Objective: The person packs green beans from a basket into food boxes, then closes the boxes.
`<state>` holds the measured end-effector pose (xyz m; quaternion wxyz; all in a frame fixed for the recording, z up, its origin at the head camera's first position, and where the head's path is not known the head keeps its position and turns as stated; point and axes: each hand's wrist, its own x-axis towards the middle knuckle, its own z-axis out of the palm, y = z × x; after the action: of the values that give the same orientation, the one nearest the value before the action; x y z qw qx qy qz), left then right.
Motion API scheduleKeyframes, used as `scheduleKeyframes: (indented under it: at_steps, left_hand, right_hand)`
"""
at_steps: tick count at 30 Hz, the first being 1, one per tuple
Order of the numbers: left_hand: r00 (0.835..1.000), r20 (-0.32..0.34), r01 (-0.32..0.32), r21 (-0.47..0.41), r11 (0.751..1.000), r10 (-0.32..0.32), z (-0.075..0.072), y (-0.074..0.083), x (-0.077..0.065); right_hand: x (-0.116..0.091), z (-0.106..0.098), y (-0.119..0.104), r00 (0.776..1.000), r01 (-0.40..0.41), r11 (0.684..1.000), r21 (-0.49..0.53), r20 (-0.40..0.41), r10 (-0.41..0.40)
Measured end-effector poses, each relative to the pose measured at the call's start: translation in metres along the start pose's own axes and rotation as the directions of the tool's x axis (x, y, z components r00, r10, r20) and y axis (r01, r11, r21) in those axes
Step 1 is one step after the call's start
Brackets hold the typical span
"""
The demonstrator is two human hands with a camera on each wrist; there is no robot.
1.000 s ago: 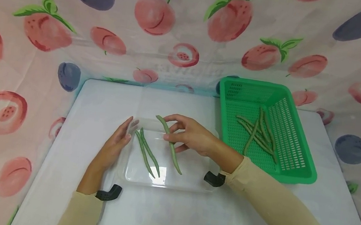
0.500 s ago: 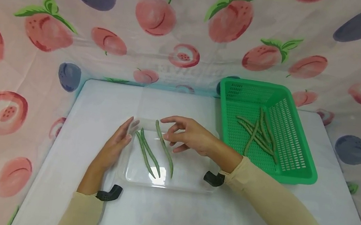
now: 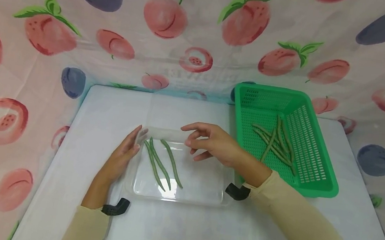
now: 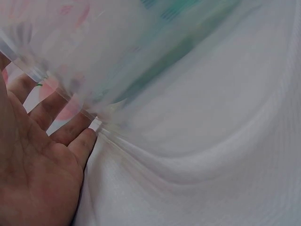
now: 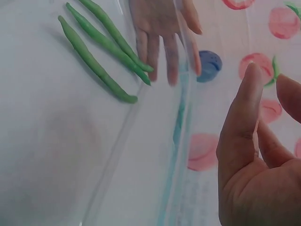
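A clear plastic container [image 3: 203,184] lies on the table, holding three green beans. Two beans [image 3: 163,167] lie close together at its left, their far ends nearly meeting, and another green bean [image 3: 172,164] lies just to their right. My left hand [image 3: 123,153] rests with extended fingers against the container's left wall; the left wrist view shows the fingers [image 4: 44,110] partly seen through the clear plastic. My right hand [image 3: 216,144] hovers over the container's right half, fingers apart and bent a little, nothing between them. In the right wrist view all three beans [image 5: 96,70] show plainly.
A green perforated basket [image 3: 321,158] with several more green beans [image 3: 277,143] stands at the right, just past the container and close to my right forearm. A fruit-patterned curtain [image 3: 125,17] rises behind the white-covered table [image 3: 107,114].
My right hand has let go of the third green bean, which now lies in the container beside the other two. The hand has then drawn back rightward. My left hand has stayed put.
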<state>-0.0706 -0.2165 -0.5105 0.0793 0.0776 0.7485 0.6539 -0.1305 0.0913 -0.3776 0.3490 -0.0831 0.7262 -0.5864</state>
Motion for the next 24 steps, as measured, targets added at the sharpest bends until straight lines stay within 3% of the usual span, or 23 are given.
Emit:
scheduleKeyframes:
  at_steps: [6,12,24]
  left_hand:
    - [1.0,-0.005,0.009,0.004,1.0,-0.009,0.0,0.001,0.0]
    - [1.0,0.001,0.003,-0.001,1.0,-0.003,0.0,0.002,-0.001]
    - [1.0,-0.007,-0.001,0.008,1.0,0.001,0.0,0.001,-0.001]
  right_hand:
    - [-0.02,-0.031,-0.013,0.998,0.036,0.998,0.056,-0.053,-0.033]
    - [-0.042,-0.082,-0.02,0.995,0.081,0.993,0.089,-0.059,-0.076]
    - [-0.067,-0.171,0.002,0.988,0.012,1.0,0.003,-0.156,-0.012]
